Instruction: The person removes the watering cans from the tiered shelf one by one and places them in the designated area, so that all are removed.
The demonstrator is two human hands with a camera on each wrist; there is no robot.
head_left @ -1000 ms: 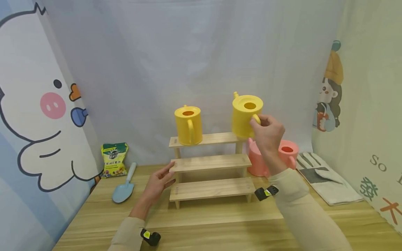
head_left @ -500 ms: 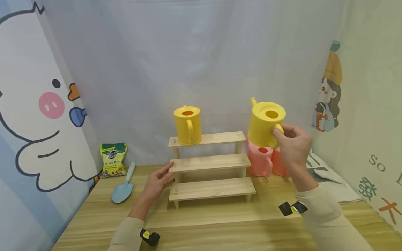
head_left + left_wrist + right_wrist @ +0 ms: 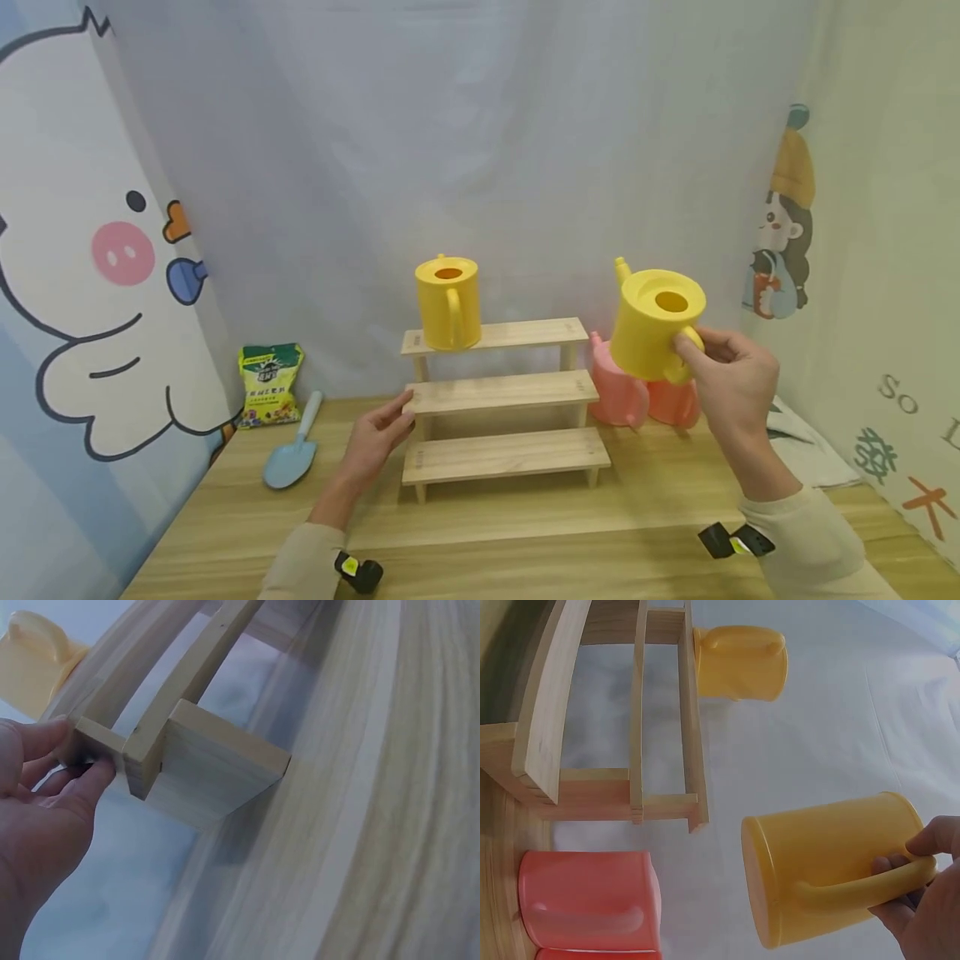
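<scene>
In the head view my right hand [image 3: 738, 383] grips the handle of a yellow watering can [image 3: 652, 333], held in the air right of the stepped wooden shelf [image 3: 502, 392]. The can leans slightly, its spout toward the back left. My left hand [image 3: 375, 442] holds the left end of the middle board; the left wrist view has the thumb and fingers [image 3: 94, 780] pinching that board end. A second yellow watering can [image 3: 450, 308] stands at the left of the top board. Behind and below the held can are two pink watering cans [image 3: 617, 392], partly covered.
A green and yellow packet [image 3: 272, 383] and a light-blue trowel [image 3: 292, 454] are left of the shelf. At the right lies a pale glove [image 3: 813, 450], partly hidden by my right arm. A curtain [image 3: 450, 125] hangs behind the wooden table [image 3: 480, 550].
My right hand has carried the yellow watering can from above the top board's right end to the right and down, past the shelf. My left hand stays on the middle board.
</scene>
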